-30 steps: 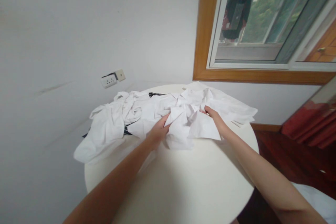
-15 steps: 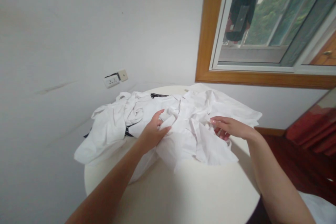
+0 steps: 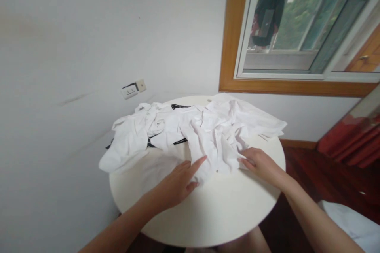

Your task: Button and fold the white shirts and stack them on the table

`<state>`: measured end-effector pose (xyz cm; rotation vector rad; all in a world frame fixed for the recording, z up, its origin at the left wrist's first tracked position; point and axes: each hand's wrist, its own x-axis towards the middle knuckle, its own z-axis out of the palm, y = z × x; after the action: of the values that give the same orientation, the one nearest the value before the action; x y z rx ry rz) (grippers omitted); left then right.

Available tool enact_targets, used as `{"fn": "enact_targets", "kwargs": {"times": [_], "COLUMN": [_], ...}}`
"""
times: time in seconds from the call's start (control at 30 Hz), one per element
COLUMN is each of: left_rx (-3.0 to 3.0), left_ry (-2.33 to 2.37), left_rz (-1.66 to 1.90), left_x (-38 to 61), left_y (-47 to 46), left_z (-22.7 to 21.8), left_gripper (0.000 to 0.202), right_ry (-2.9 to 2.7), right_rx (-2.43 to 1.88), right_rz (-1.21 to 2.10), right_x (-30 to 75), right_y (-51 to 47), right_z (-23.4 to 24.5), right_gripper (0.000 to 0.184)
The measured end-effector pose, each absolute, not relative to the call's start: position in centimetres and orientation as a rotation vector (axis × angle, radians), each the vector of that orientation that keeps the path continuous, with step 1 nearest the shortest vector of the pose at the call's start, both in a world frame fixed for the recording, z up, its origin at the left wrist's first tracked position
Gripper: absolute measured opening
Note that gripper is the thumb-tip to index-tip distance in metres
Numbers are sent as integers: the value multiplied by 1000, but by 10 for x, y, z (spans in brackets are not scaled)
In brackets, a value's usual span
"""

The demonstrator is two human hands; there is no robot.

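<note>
Resting left hand (image 3: 175, 185): laid on soft white cloth (image 3: 222, 126), index finger stretched straight, thumb spread away from it; the other fingers are partly hidden, so whether they hold any fabric cannot be told.
Right hand (image 3: 261, 163): thumb and fingertips pinching a loose edge of the same cloth, the fabric gathered into a small fold there.
Round table (image 3: 213, 213): smooth, off-white top with a thin curved rim.
Spread of cloth: thin and limp across the middle and right of the tabletop, reaching both hands; long soft creases run toward the near rim, and a flatter wedge tapers out at the far right.
Crumpled bundle (image 3: 130, 138): white, thickly rumpled fabric at the left, a rounded tube-like end overhanging the rim.
Black strips (image 3: 181, 106): narrow, pale-striped pieces showing at the edges of the white fabric.
Floor (image 3: 308, 166): dark reddish-brown, with red curtain (image 3: 352, 142) folds above it.
Wall (image 3: 89, 47): pale, matt, scuffed, bearing a rectangular white socket (image 3: 130, 91).
Window frame (image 3: 231, 47): orange-brown wood around white inner framing.
Beyond the glass: a dark hanging item (image 3: 271, 12) and blurred greenery (image 3: 299, 19).
</note>
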<state>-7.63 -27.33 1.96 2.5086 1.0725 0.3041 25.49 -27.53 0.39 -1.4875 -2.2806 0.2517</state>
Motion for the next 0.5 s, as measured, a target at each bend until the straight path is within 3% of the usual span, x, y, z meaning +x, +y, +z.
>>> {"fn": "enact_targets", "kwargs": {"times": [0.17,0.37,0.43,0.5], "left_rx": [2408,2095,2054,2040], "left_ry": [1052,1167,1227,1311], "left_rz": [638,1183,1137,861], "left_x": [-57,-46,-56,-73], "left_y": [-253,-248,-257,-270], "left_z": [21,99,115,116], "left_gripper": [62,45,45,49], "right_ry": [-1933,-1594,-1619,-1794], "right_rx": [-1525,-1454,-1510,-1566], "right_rz": [323,597,632,587], "right_x": [236,225,231,241], "right_y": [-271,-271,-281,-294], "right_z": [23,61,67,67], "right_gripper": [35,46,56,58]}}
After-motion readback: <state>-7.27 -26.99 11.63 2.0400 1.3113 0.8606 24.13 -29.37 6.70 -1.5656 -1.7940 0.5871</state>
